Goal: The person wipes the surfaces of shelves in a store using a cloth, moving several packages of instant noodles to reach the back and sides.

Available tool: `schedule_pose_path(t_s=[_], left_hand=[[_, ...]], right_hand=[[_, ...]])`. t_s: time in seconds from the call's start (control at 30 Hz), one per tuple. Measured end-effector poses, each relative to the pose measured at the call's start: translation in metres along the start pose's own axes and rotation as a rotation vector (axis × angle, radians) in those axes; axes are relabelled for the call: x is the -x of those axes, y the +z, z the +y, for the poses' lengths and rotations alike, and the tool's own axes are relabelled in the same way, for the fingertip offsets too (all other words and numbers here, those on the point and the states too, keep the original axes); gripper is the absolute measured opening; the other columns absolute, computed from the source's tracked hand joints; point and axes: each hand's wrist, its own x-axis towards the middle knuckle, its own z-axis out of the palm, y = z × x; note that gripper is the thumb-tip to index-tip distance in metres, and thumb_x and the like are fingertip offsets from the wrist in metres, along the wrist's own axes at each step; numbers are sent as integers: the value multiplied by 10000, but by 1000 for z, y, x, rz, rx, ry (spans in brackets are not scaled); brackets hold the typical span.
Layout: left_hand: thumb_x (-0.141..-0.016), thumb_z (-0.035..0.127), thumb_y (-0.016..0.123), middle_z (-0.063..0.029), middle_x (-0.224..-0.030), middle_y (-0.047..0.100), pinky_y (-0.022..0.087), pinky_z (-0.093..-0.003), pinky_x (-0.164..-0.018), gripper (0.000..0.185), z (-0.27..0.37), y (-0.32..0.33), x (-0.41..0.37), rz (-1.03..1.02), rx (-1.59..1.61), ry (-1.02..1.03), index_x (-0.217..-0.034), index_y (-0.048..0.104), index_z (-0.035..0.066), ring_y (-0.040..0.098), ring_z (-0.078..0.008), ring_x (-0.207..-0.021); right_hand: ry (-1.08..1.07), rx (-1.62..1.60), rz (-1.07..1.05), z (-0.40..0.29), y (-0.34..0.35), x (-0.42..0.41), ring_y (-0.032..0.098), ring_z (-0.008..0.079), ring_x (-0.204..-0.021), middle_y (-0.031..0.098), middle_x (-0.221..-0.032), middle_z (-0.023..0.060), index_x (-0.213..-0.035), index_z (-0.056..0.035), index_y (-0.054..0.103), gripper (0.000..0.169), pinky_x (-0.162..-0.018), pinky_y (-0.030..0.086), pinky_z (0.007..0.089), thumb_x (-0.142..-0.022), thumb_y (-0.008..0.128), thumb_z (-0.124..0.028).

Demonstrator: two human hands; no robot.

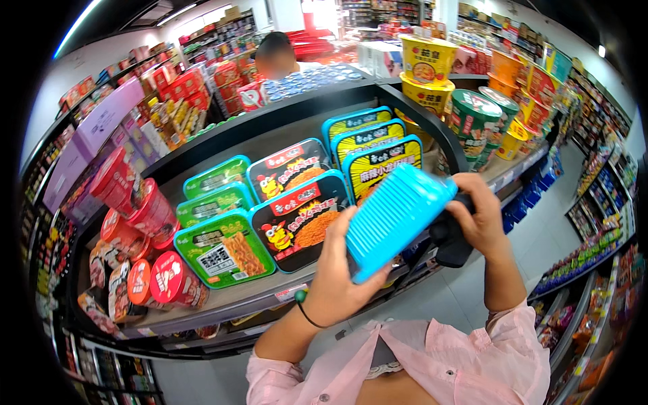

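Note:
A blue ribbed plastic tray pack (pixel 397 217) is held tilted over the shelf's front edge. My left hand (pixel 336 268) grips its lower left end, fingers behind and thumb along the bottom. At its upper right corner, my right hand (pixel 473 212) pinches it between thumb and fingers. Behind it stand yellow noodle packs with blue rims (pixel 369 124) in a row. To their left are black noodle packs (pixel 298 223) and green noodle packs (pixel 228 250), leaning upright in rows. A black object (pixel 450 243), partly hidden, is beside my right hand.
Red noodle cups (pixel 174 278) fill the shelf's left end. Yellow cups (pixel 428 61) and green cups (pixel 473 121) stand stacked at the right. A curved black rail (pixel 430 114) divides the shelf. A person (pixel 276 55) is behind it. More stocked shelves line the right side.

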Motion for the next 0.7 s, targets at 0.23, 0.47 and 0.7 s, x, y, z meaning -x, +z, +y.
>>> schedule_pose_path(t_s=[0.23,0.47,0.7], left_hand=[[-950,208,525,-167,-1247,567,522,-442,-940,437,23,-63,-64,107,1049,-368,-1315,434,-14,600,-285,-1116],[-960,334,482,-120,-1195,529,512,-450,-887,382,-19,-92,-196,415,822,-449,-1242,476,76,534,-253,-1068],[-940,344,532,-148,-1250,500,490,-517,-943,448,-95,-86,-280,499,797,-595,-1325,437,137,504,-315,-1148]], right_hand=[[45,-430,255,-4,-32,4,535,106,-863,624,-1110,83,-1192,11,542,389,-796,428,226,-927,639,-257],[33,-339,15,-3,-26,21,651,223,-846,680,-941,117,-1049,10,614,301,-778,499,308,-868,693,-218],[86,-331,-63,15,-27,54,664,267,-796,679,-897,136,-984,9,637,207,-740,520,320,-813,697,-92]])
